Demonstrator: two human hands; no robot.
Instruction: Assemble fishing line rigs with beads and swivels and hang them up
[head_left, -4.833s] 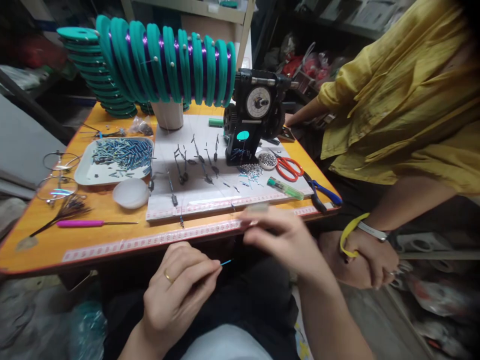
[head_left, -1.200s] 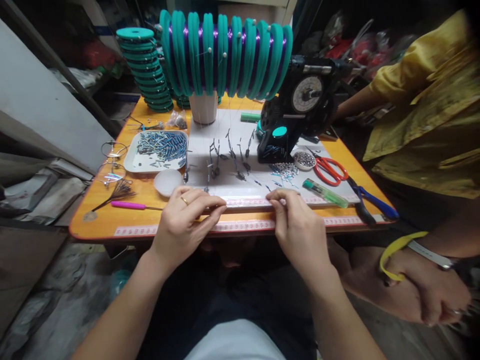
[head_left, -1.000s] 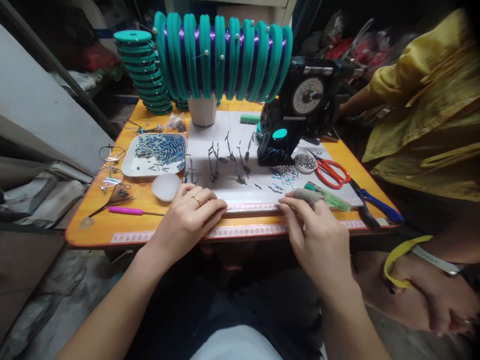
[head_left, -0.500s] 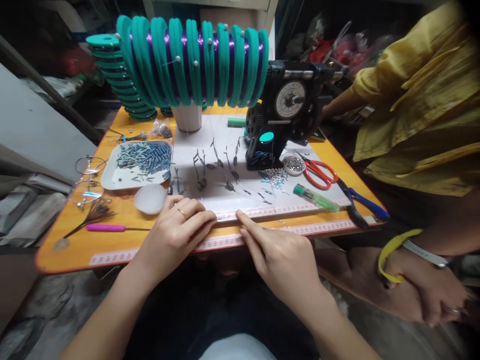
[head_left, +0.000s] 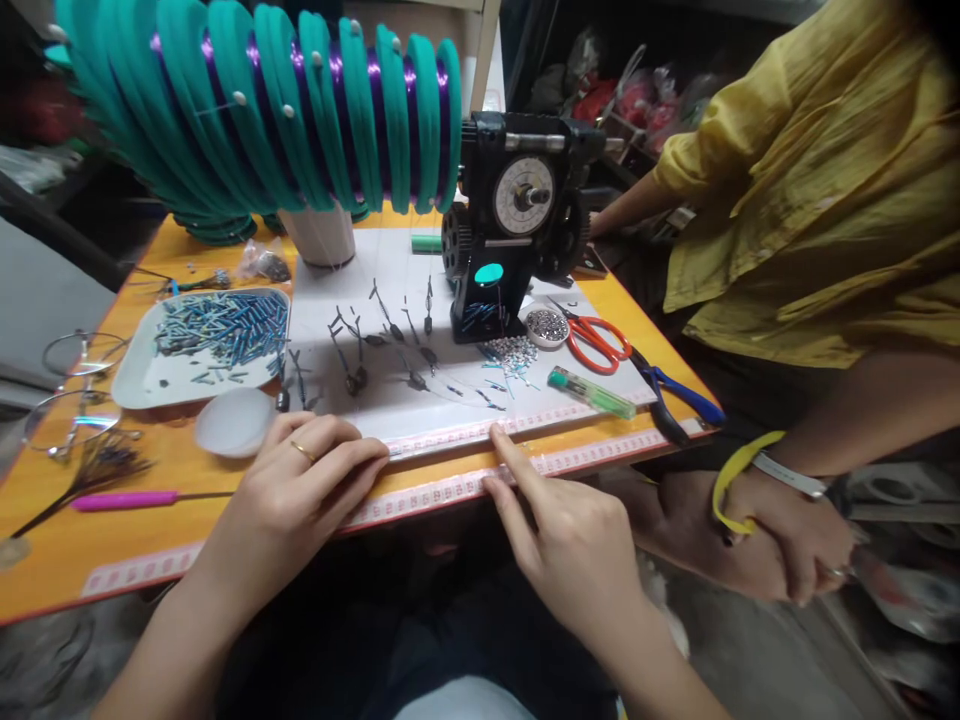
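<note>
My left hand (head_left: 300, 490), with a ring on one finger, rests at the front edge of the white board (head_left: 465, 385). Its fingers are pressed together; anything pinched in them is hidden. Farther right, my right hand (head_left: 570, 530) touches the board's pink-and-white measuring tape (head_left: 442, 438) with its stretched index fingertip. Its thumb sits apart, by a second measuring tape (head_left: 427, 496) along the table's front edge. Behind the hands, several dark weights (head_left: 356, 380) hang on fine threads below a row of teal spools (head_left: 300, 110) wound with purple thread.
A black dial counter (head_left: 510, 220) stands at the back. On the left are a tray of blue tube beads (head_left: 225, 330), a white dish (head_left: 235, 422) and a pink-handled tool (head_left: 127, 500). Scissors (head_left: 596, 345), a green cutter (head_left: 592, 392) and blue-handled pliers (head_left: 686, 398) lie right, near a co-worker's sleeve (head_left: 720, 130).
The view has turned right, so the table's things sit farther left. My right hand has moved right along the tape, widening the gap between my hands. My left hand keeps its closed pose.
</note>
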